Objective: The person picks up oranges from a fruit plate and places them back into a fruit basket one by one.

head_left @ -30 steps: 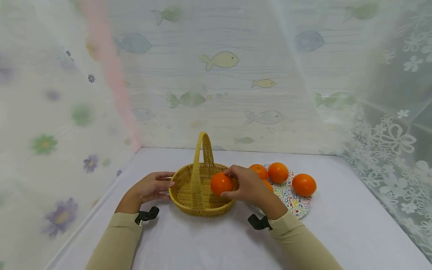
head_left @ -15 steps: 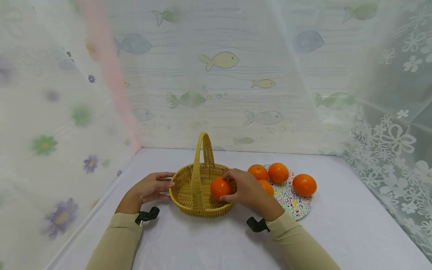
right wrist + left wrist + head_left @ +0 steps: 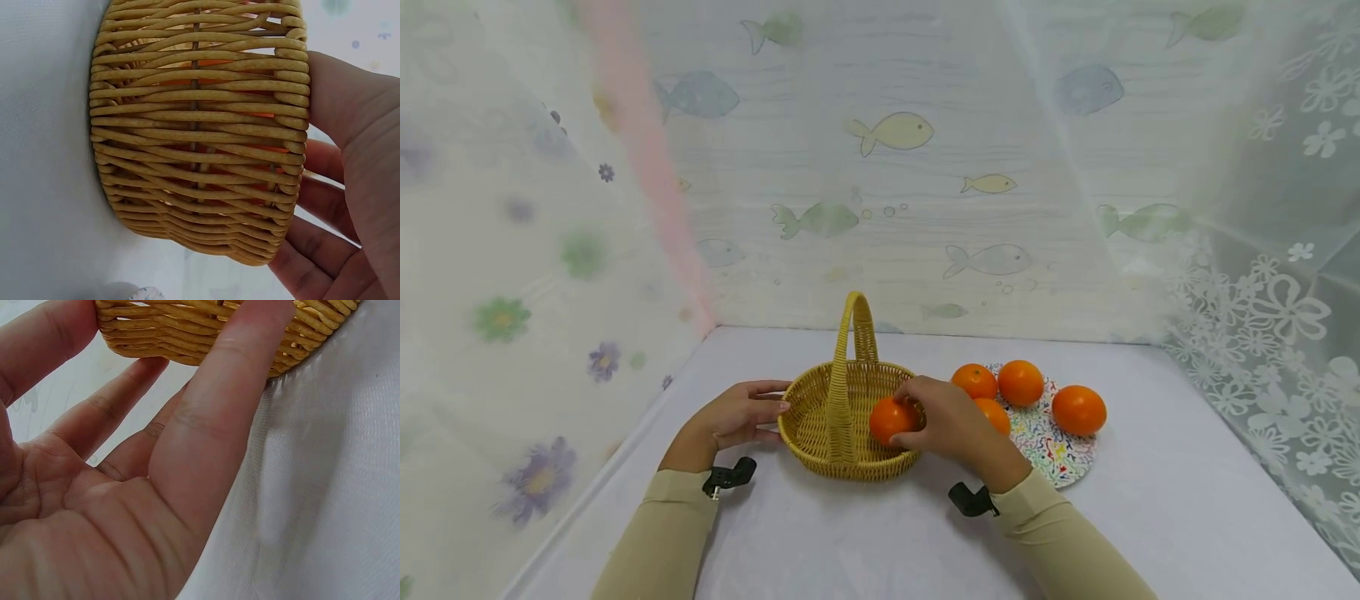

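Observation:
A yellow wicker basket point(image 3: 808, 454) with a tall arched handle stands on the white cloth in front of me. My left hand point(image 3: 741, 417) is at its left side, straight fingers touching the rim and woven wall; the left wrist view has fingertips against the wicker point(image 3: 169, 331). My right hand point(image 3: 951, 421) reaches over the right rim and holds an orange point(image 3: 889, 421) low inside the basket. Through the weave in the right wrist view, parts of the orange point(image 3: 234, 169) show behind the wall, while the fingertips are mostly hidden.
Right of the basket is a round plate point(image 3: 1052, 454) with a colourful speckled pattern. Several oranges are there, one point(image 3: 1021, 383) at the back and another point(image 3: 1078, 410) at the right edge. A patterned curtain point(image 3: 895, 250) closes off the far side of the table.
My right hand has lowered the orange slightly, deeper into the basket. The left hand stays at the basket's left side.

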Demonstrator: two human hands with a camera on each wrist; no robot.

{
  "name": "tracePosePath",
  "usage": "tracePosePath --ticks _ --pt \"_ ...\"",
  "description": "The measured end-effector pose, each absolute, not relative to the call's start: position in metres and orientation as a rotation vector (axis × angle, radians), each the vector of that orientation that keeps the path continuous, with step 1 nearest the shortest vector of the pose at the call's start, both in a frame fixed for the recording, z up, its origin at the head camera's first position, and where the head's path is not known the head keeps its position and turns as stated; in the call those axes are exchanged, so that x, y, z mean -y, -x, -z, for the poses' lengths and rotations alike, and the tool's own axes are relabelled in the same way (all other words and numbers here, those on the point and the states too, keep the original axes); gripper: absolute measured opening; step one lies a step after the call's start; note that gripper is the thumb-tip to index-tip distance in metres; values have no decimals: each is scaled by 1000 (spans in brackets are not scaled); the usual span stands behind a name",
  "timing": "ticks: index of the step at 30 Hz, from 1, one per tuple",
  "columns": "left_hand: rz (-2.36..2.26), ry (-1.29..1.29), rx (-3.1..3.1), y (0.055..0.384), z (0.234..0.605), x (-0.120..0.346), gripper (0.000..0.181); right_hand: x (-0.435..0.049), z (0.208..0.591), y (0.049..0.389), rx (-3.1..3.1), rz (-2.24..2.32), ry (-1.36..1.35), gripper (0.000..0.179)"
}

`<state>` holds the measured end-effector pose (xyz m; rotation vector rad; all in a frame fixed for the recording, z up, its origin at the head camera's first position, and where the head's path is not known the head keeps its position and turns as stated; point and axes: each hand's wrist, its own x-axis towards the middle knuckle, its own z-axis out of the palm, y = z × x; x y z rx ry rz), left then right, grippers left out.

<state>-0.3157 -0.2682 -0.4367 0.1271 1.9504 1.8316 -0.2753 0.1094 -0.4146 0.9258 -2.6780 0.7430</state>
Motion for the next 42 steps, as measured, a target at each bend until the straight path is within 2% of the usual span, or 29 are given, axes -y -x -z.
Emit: tracePosePath --ticks 31,37,42 --pt "-1854 -124 -1904 317 437 270 65 -116 398 274 2692 -807 -941 44" --pt "-1846 -132 -1911 316 436 269 65 -128 391 276 2660 -784 -874 49" --pt "-1844 -128 -1911 316 434 269 65 -140 386 282 2623 -745 -806 44"
